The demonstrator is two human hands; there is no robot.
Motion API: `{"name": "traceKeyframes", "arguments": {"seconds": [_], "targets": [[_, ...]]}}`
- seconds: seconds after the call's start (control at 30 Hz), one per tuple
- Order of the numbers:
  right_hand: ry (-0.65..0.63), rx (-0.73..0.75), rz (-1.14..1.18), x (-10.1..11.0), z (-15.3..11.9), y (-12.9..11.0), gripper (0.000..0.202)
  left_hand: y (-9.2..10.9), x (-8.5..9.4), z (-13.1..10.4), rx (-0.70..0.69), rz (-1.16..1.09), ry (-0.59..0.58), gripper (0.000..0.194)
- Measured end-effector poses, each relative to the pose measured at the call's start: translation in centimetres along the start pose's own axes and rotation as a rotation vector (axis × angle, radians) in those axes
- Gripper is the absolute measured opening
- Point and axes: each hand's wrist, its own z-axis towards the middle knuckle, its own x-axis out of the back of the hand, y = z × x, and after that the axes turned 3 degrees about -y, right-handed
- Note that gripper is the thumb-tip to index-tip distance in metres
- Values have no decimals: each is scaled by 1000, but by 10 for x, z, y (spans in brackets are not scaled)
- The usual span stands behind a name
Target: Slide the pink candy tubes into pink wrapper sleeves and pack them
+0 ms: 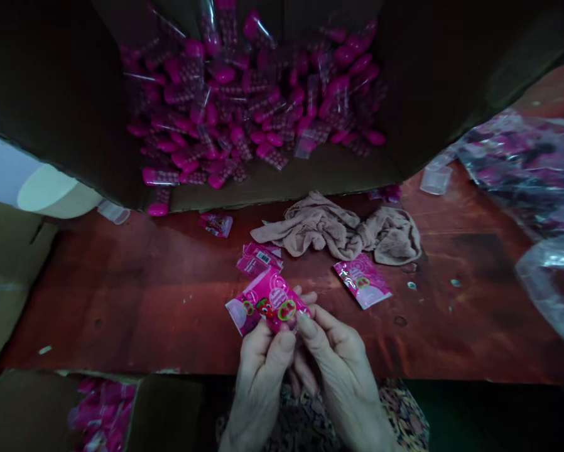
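Note:
A pink packet (pixel 276 300) with a cartoon strawberry and a green ring printed on it is pinched between both hands, above the front part of the table. My left hand (pixel 265 370) grips its lower edge with the thumb in front. At its right end, my right hand (pixel 331 355) has its thumb on the front and fingers behind. Just under it lies another pink packet (pixel 240 312), partly covered. Behind these are more pink packets (pixel 259 258) in a small overlapping group, one with a barcode. A single packet (pixel 363 280) lies flat to the right.
A large cardboard box (pixel 282 185) at the back holds many clear tubes with pink caps (pixel 225 125). A crumpled cloth (pixel 324 229) lies before it. A clear plastic bag (pixel 536 163) of pink items is at right. Lower left, a box (pixel 164 408) holds pink pieces (pixel 105 414).

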Motion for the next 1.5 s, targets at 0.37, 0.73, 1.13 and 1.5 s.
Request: {"name": "traceKeyframes", "arguments": {"seconds": [0.37, 0.73, 1.13, 1.5], "targets": [[-56, 19, 106, 4, -2, 5, 31, -7, 7, -2, -66, 83, -130, 42], [-234, 13, -47, -2, -16, 9, 27, -1, 11, -16, -207, -176, -29, 34], [-292, 78, -170, -4, -22, 17, 18, 11, 19, -24, -109, -315, -12, 28], [-133, 348, -359, 0, -23, 10, 10, 10, 20, -19, -200, -322, 115, 28]]}}
